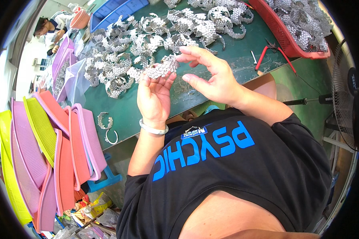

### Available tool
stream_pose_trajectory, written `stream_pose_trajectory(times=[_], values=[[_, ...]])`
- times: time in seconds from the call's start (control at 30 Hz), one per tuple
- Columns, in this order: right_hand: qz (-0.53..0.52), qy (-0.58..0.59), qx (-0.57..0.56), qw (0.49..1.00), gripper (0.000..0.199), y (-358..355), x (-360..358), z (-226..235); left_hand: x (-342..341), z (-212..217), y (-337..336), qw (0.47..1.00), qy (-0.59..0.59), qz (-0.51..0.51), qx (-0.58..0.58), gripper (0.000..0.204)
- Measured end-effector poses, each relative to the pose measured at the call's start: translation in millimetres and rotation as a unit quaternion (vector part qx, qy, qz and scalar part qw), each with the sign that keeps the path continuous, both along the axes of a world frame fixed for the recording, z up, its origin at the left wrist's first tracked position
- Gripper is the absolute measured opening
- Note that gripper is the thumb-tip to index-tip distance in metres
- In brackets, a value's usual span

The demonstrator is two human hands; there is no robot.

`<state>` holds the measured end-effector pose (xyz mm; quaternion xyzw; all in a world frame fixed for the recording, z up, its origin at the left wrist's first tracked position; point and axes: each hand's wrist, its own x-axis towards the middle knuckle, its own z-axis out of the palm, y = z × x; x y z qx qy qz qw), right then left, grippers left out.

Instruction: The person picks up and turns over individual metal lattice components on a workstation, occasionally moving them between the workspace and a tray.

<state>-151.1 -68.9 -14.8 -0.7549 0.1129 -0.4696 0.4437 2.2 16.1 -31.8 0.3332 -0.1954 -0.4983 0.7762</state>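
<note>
A silver, scale-textured open cuff bracelet (163, 67) is gripped in the fingers of my left hand (152, 99) above the green table (191, 88). My right hand (218, 77) is at the cuff's right end, thumb and fingers spread apart. Whether a right fingertip touches the cuff, I cannot tell. Many similar silver cuffs (147, 44) lie heaped just beyond both hands. Two separate open cuffs rest near the table's left front edge: a textured one (103, 120) and a thin, smooth one (112, 138).
Red-handled pliers (261, 57) lie right of my hands, below a red basket (323, 55) full of silver pieces. Coloured baskets (70, 151) are stacked at the left. A fan (343, 93) stands far right. Behind a blue crate (119, 15), another person (52, 34) sits at upper left.
</note>
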Motion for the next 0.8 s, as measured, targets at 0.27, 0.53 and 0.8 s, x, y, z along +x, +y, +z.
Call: stream_pose_trajectory(times=[0.27, 0.53, 0.8], values=[[0.017, 0.000, 0.023, 1.000, 0.052, 0, 1, -3, -3, 5, 1, 0.998, -0.031, 0.046, 0.017, 0.030], [0.058, -0.007, 0.105, 0.993, 0.051, -1, 2, -6, -11, 12, 3, 0.992, -0.095, 0.078, 0.001, 0.023], [0.069, -0.006, 0.130, 0.989, 0.050, -2, 3, -8, -12, 11, 4, 0.981, -0.155, 0.110, 0.032, 0.022]])
